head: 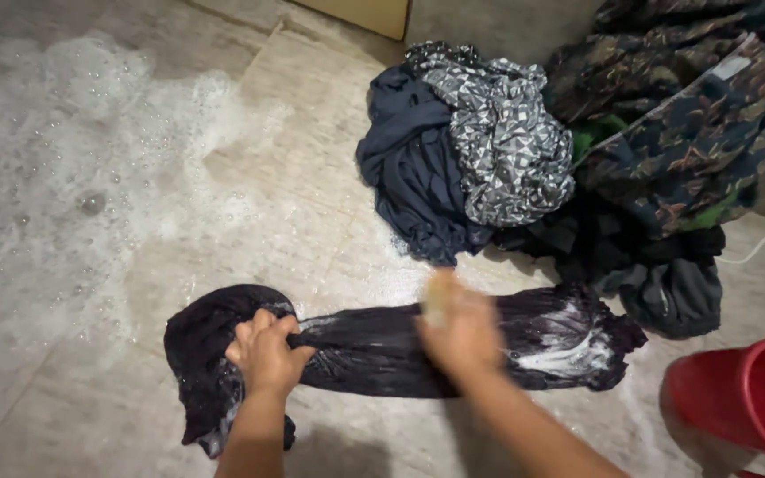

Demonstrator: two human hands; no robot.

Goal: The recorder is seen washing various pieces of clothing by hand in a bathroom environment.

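Head view, looking down at a wet tiled floor [223,212].

Dark wet garment [382,350] lies stretched out flat on the floor, long axis running left to right, near the bottom edge of the floor in view. White soap streaks on its right end.

Left hand [265,350]: fingers curled tight, gripping the bunched left end of the garment and pressing it to the floor.

Right hand [460,326]: on top of the garment near its middle, motion-blurred. A pale yellowish lump [440,296] shows at the fingers; cannot tell what it is, nor how far the fingers close around it.

Foam and bubbles [73,150] spread over the floor toward the left edge and top left corner.

Pile of laundry [577,150] toward the top right corner: a navy piece, a grey-and-white patterned piece, a dark camouflage-like print, black items beneath. Pile lies just beyond the garment's right end.

Red bucket [754,398] at the bottom right corner, partly cut off.
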